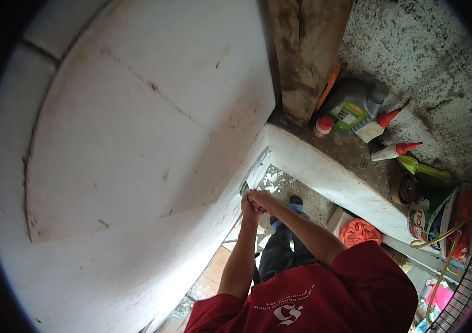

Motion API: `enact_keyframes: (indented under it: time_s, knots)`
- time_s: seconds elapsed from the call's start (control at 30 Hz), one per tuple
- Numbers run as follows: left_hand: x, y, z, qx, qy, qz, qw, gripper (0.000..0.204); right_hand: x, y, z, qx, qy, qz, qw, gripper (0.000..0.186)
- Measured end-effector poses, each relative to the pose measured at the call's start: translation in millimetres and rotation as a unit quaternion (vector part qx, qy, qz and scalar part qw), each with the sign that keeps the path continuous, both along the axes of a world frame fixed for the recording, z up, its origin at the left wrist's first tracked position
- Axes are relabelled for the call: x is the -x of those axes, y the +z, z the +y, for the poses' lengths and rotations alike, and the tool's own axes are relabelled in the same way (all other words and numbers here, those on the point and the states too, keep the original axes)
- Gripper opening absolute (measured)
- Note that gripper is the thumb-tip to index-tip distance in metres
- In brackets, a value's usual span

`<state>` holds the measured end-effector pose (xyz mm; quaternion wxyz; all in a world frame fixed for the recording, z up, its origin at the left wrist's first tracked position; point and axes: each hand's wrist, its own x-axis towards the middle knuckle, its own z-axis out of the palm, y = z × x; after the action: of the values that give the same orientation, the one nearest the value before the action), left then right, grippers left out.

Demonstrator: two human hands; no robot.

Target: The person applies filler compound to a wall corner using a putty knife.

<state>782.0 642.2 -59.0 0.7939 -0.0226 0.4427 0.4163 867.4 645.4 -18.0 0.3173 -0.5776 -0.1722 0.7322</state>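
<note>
White wall (136, 139): most of view filled, approx. 7 to 12 o'clock; surface marked w/ brown stains + a long crack-like line.
Rough wall (424, 61): seen at 2 o'clock, speckled grey.
Red shirt (325, 288): worn by the person, 5 o'clock; both bare forearms are extended up toward ctr.
Ledge (308, 158): set at 2 to 3 o'clock, white front, dirty top.
Brown board (302, 50): stood at 1 o'clock, upper end cut off by view.
Grey jug (346, 91): placed on ledge, 2 o'clock, w/ green label.
Red-orange bag (361, 232): left crumpled below ledge, 4 o'clock.
Red-tipped bottle (384, 154): laid over on ledge, approx. 3 o'clock.
L hand (248, 206): brought up against the other, just off ctr at 5 o'clock; fingers partly hidden, so clenched or loose can't be told.
R hand (262, 198): laid against L hand, on its 2 o'clock side; fingers seem bent, but grip can't be confirmed, nor any obj. inside.
Grey piece (244, 188): seen by white wall's edge, just beside hands at their 11 o'clock; too small to be identified, contact unclear.
</note>
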Motion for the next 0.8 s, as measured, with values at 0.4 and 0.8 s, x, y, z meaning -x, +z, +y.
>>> enact_keyframes:
  time_s: [0.4,0.8]
  knots:
    - [4.8,-12.4,-0.8,0.029,0.001,-0.063,0.998,0.032,7.6,-3.3,-1.5,0.026,0.013,-0.022,0.999,0.024]
    - [6.7,-13.8,-2.3,-0.030,-0.032,-0.058,0.997,0.030,11.4,-18.8,-6.6,-0.013,-0.016,-0.036,0.999,0.022]
